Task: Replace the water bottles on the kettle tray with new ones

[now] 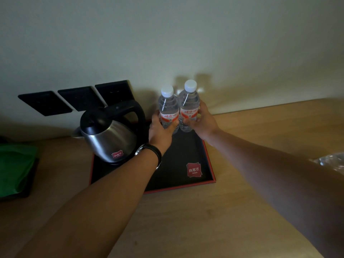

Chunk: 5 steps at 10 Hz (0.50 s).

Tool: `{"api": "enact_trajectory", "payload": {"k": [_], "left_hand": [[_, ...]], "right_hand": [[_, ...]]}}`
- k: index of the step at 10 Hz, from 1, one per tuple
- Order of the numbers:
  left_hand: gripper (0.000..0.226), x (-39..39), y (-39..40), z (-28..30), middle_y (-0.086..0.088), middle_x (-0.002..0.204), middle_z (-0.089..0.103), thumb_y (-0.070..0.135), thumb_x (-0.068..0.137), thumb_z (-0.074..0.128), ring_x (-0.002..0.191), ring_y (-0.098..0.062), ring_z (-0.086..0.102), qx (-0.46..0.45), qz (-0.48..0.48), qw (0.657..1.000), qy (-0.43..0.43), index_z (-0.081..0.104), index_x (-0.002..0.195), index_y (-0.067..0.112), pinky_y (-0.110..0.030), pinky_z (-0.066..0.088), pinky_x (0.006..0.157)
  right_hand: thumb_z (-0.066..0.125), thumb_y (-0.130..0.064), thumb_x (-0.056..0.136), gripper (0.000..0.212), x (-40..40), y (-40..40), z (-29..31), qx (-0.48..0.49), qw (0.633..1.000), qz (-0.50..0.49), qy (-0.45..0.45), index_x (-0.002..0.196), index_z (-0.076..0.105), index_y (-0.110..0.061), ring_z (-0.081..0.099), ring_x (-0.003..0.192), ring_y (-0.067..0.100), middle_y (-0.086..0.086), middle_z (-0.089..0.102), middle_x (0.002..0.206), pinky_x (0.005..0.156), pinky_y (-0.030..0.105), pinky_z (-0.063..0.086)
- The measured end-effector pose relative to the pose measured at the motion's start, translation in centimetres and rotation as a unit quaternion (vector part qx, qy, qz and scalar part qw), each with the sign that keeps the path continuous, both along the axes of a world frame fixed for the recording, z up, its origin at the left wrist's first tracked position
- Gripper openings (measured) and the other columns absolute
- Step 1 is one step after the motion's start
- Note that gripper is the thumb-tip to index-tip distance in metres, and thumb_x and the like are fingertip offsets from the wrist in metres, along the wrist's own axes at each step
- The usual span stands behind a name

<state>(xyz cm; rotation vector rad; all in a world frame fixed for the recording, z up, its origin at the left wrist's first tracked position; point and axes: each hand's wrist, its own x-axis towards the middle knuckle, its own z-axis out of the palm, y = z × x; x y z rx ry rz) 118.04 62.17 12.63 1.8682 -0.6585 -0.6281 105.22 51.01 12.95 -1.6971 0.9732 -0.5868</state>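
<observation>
head view: two clear plastic water bottles with white caps and red-orange labels stood upright, touching side by side, at the far right corner of a black kettle tray with a red rim (209, 161). the left hand (160, 130) had its fingers wrapped around the left bottle (167, 108); the right hand (202, 121) had its fingers wrapped around the right bottle (189, 105). a steel electric kettle with a black lid and handle (109, 131) sat at the tray's left side. the tray lay on a light wooden counter (204, 220) against the wall.
</observation>
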Motion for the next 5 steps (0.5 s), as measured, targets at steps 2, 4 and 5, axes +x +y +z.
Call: {"api": "enact_trajectory", "payload": {"k": [2,4,5], "left_hand": [[0.075,0.0,0.2,0.8,-0.001,0.138,0.062,0.033,0.085,0.081,0.122,-0.016,0.058,0.011,-0.003,1.000,0.009,0.040,0.147,0.023,-0.028,0.045,0.091],[0.076,0.1,0.1,3.5,-0.003,0.136,0.062,0.032,0.081,0.084,0.120,-0.019,0.061,0.009,-0.002,1.000,-0.001,0.042,0.144,0.023,-0.032,0.050,0.092],[0.075,-0.3,0.4,5.4,0.001,0.131,0.064,0.032,0.081,0.084,0.110,-0.014,0.060,-0.013,0.001,1.000,0.004,0.043,0.144,0.024,-0.025,0.047,0.082]], "right_hand": [[0.084,-0.022,0.079,0.082,0.0,0.7,1.3,0.002,1.000,0.015,0.000,0.144,0.035,-0.033,0.057,0.087,-0.023,-0.030,0.058,0.106,0.071,0.008,0.044],[0.086,-0.030,0.074,0.088,-0.6,1.0,4.0,-0.018,1.000,0.012,0.018,0.146,0.036,-0.026,0.059,0.091,-0.007,-0.028,0.056,0.105,0.078,0.021,0.051],[0.088,-0.030,0.075,0.095,-0.9,1.2,5.9,-0.023,0.999,0.008,0.035,0.151,0.031,-0.024,0.057,0.121,0.024,0.001,0.056,0.138,0.099,0.048,0.051]]}}
